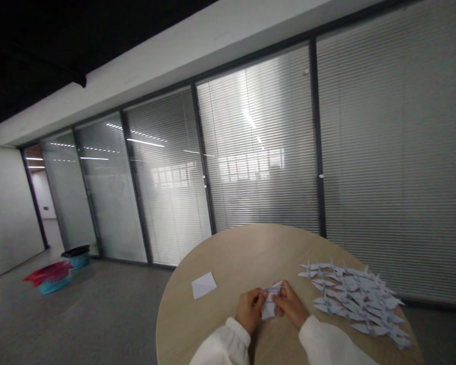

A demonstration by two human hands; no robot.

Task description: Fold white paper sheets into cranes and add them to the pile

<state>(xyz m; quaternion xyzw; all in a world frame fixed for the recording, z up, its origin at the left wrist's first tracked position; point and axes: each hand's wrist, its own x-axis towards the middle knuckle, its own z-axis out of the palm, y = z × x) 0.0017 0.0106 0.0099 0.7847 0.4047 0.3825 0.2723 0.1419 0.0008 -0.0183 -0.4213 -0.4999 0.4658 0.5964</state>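
showing, from left to right: two blue bins (55,281) on the grey floor, well apart from the round table (251,243), with a glass wall (258,147) of closed blinds behind. on the wooden tabletop a flat white square sheet (203,285) lies alone, near my left hand (250,308) but not touching it. my left hand is curled closed, thumb and fingertips pinching the left edge of a small folded paper (269,301). the folded paper sits between both hands over the near part of the table; i cannot tell whether it rests on the wood. my right hand (290,304) is likewise closed, pinching the paper's right side. further right, a spread of paper cranes (355,299) lies on the table near my right hand, overlapping one another.
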